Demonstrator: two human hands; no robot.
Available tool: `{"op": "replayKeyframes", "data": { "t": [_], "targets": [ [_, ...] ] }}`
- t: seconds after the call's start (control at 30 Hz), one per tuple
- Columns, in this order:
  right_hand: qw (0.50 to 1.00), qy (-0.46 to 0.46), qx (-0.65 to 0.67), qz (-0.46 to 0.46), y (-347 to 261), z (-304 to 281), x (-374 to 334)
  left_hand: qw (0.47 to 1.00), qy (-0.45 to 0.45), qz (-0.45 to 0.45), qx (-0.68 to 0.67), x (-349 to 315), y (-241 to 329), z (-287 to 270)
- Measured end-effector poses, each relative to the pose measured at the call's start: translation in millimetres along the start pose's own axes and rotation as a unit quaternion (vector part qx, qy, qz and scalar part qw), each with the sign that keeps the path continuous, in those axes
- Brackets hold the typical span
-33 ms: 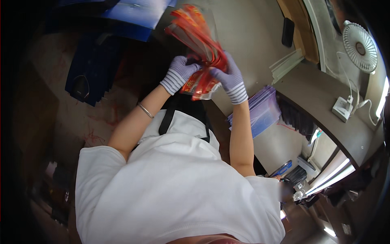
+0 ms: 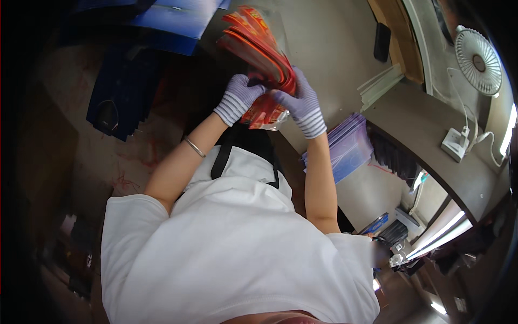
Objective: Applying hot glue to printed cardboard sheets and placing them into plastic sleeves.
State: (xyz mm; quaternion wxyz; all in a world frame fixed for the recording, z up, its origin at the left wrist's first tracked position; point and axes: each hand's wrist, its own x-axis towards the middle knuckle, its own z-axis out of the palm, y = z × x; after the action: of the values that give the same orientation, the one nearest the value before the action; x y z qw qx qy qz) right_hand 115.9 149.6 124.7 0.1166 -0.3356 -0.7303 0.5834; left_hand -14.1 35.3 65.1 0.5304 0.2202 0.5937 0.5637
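Both my hands wear thin lilac gloves with white stripes at the cuffs. Between them is a fanned bundle of red plastic packets point(image 2: 264, 56) with orange-yellow print, bent at the middle. Clear plastic shows along its edges. My left hand point(image 2: 243, 97) is closed on the bundle's lower left side, its fingertips partly hidden. On the right side my right hand point(image 2: 302, 105) grips the same bundle, thumb across the front and fingers behind. The packets' upper ends spread above my hands, and their lower ends hang below toward my lap.
At upper left lie glossy blue sheets or bags point(image 2: 172, 21), with a dark blue stack point(image 2: 116, 102) below. A lilac-blue stack point(image 2: 345, 148) sits right of my forearm. Farther right are pale strips point(image 2: 380, 89), a black phone-like object point(image 2: 382, 42), a white fan point(image 2: 478, 62) and a power socket point(image 2: 456, 143).
My right hand has shifted slightly left on the bundle. The packets have bent a little and blur less.
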Motion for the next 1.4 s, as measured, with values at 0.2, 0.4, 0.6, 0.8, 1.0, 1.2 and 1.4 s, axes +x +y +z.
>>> {"op": "replayKeyframes", "data": {
  "t": [0.2, 0.4, 0.6, 0.8, 1.0, 1.2, 1.4],
  "targets": [
    [0.997, 0.062, -0.018, 0.044, -3.6, -6.5, 5.2, 0.998, 0.060, -0.017, 0.016, 6.7, 6.1, 29.5],
    [0.978, 0.172, -0.118, 0.026, -0.2, -51.5, 13.5, 0.996, 0.051, 0.001, -0.074, -2.3, 0.7, 30.2],
    [0.982, 0.189, -0.008, 0.001, 3.9, -230.9, 51.1, 0.957, 0.212, -0.017, -0.197, -4.8, -21.3, 17.4],
    [0.936, 0.198, -0.292, -0.013, 19.0, -327.6, 150.9, 0.968, 0.249, -0.015, -0.038, 73.3, -61.8, 71.2],
    [0.957, 0.048, -0.239, -0.157, -32.5, -204.8, 131.7, 0.918, 0.213, -0.135, -0.305, 84.1, -78.1, 78.8],
    [0.841, -0.034, -0.315, -0.439, -128.4, -27.8, 86.3, 0.981, 0.171, 0.027, -0.088, -1.6, -1.9, 5.9],
    [0.768, 0.090, -0.305, -0.555, -193.2, 45.9, 88.4, 0.892, 0.286, 0.291, 0.194, -31.5, 106.4, 1.1]
  ]
}}
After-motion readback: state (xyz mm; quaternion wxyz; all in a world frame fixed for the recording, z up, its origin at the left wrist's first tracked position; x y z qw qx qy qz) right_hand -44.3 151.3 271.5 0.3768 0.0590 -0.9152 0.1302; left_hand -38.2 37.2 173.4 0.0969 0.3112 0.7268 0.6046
